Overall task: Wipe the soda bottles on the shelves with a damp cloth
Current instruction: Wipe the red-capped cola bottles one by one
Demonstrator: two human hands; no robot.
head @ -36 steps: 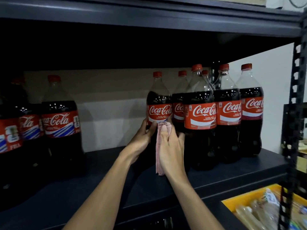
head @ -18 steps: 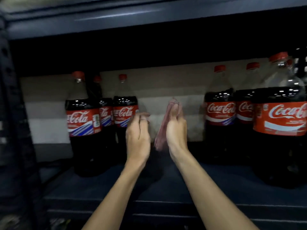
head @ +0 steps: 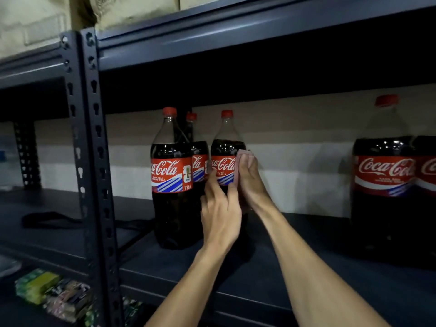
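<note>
Three cola bottles with red caps stand together on the dark shelf. My right hand holds a folded pink cloth and presses it against the right side of the rightmost bottle of this group, at label height. My left hand rests on the front of the same bottle below the label, with its fingers spread and nearly straight. The front bottle stands to the left, and another bottle is half hidden behind the two.
More cola bottles stand at the right edge, across a bare gap of shelf. A perforated metal upright rises on the left, with a black strap on the shelf behind it. Packets lie on the level below. The upper shelf carries cardboard boxes.
Both hands left a bottle in the right-hand group, crossed the gap to the left with the cloth, and now touch the rightmost bottle of the left group. The view swung left.
</note>
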